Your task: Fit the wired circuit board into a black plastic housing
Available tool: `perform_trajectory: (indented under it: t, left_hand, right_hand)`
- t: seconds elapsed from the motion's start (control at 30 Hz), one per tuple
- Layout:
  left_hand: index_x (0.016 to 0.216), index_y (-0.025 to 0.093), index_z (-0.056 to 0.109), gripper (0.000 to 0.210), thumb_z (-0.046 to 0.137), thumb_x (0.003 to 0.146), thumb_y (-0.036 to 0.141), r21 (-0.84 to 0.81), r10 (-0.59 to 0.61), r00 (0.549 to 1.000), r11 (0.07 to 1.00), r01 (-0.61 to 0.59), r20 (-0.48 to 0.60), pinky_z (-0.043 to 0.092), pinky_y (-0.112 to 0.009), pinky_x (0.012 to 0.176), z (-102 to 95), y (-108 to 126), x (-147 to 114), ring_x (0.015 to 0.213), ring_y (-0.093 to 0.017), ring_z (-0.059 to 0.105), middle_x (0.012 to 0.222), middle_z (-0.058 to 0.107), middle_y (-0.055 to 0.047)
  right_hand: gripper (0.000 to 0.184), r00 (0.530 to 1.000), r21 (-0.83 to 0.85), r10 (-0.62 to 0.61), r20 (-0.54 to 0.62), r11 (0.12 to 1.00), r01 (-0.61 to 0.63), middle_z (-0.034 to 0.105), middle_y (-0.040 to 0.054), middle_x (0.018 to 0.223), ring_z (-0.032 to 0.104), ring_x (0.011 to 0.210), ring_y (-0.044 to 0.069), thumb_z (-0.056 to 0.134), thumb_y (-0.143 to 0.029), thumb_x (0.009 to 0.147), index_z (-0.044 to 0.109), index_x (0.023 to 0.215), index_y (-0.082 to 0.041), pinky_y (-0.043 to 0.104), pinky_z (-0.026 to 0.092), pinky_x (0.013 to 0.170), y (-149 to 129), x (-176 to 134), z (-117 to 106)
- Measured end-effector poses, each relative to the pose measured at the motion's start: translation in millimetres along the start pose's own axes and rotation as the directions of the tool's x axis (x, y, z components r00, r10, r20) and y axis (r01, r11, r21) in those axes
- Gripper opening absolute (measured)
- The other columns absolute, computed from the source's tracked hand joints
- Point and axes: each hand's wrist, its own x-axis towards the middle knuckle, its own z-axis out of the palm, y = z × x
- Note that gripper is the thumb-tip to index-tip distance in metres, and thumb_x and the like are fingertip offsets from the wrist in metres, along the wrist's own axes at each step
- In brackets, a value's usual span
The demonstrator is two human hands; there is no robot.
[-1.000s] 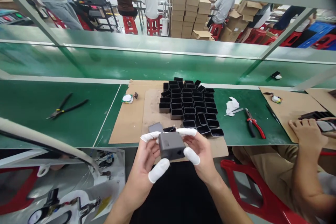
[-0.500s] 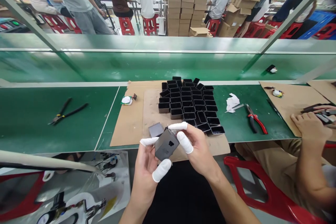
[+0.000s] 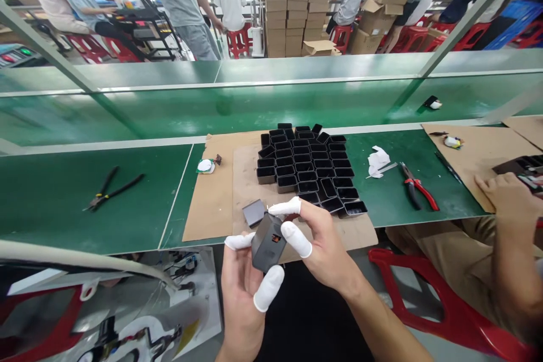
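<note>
Close in front of me is a small dark grey plastic case with a cut-out in its face, where something orange-brown shows. My left hand holds the case from the left and below, thumb and finger closed on it. White finger cots cover the fingertips in use. At its upper right edge, my right hand pinches with thumb and forefinger; the contents of that pinch are partly hidden. Just beyond lies a flat grey piece on the cardboard sheet. Many open black cases stand packed together behind it.
Open-handled pliers lie left on the green bench. Red-and-black pliers and white scraps lie right. A small circuit board with a white part sits on the cardboard. A co-worker's hand works at far right.
The case has turned slightly in my hands, and orange-brown now shows in its cut-out, which was dark before. My view has shifted a little. A person in the background has moved right.
</note>
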Motion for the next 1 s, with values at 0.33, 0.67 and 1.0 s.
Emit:
perform_trajectory:
  t: [0.33, 0.67, 1.0]
  left_hand:
    - [0.127, 0.025, 0.068, 0.069, 0.101, 0.069, 0.04, -0.1, -0.013, 0.995, 0.995, 0.003, -0.1, 0.063, -0.038, 0.099, 13.4, 2, -10, 0.112, -0.028, 0.075, 0.124, 0.075, -0.009]
    - [0.129, 0.026, 0.078, 0.048, 0.084, 0.089, 0.051, -0.29, -0.197, 0.98, 0.94, 0.178, -0.039, 0.062, -0.034, 0.112, 11.4, 8, -10, 0.135, -0.029, 0.068, 0.129, 0.078, -0.008]
    - [0.124, 0.033, 0.081, 0.045, 0.086, 0.087, 0.057, -0.344, -0.287, 0.957, 0.902, 0.26, -0.031, 0.064, -0.041, 0.113, 4.4, 7, -3, 0.127, -0.03, 0.074, 0.141, 0.076, -0.006]
  right_hand:
    - [0.018, 0.999, 0.088, -0.05, -0.004, 0.995, 0.051, 0.073, 0.0006, 0.1, 0.065, 0.089, 0.015, 0.069, -0.035, 0.106, 0.077, 0.118, -0.024, 0.032, 0.054, 0.084, 0, 2, 1]
    - [0.007, 0.994, 0.027, 0.105, -0.037, 0.994, -0.104, 0.076, -0.0013, 0.094, 0.066, 0.085, 0.016, 0.075, -0.032, 0.1, 0.075, 0.099, -0.025, 0.033, 0.056, 0.081, -9, 13, 9]
    - [0.015, 0.997, 0.072, -0.074, 0.011, 0.995, 0.073, 0.069, 0.0015, 0.097, 0.067, 0.087, 0.017, 0.068, -0.036, 0.104, 0.074, 0.113, -0.025, 0.034, 0.058, 0.084, 6, 14, 10]
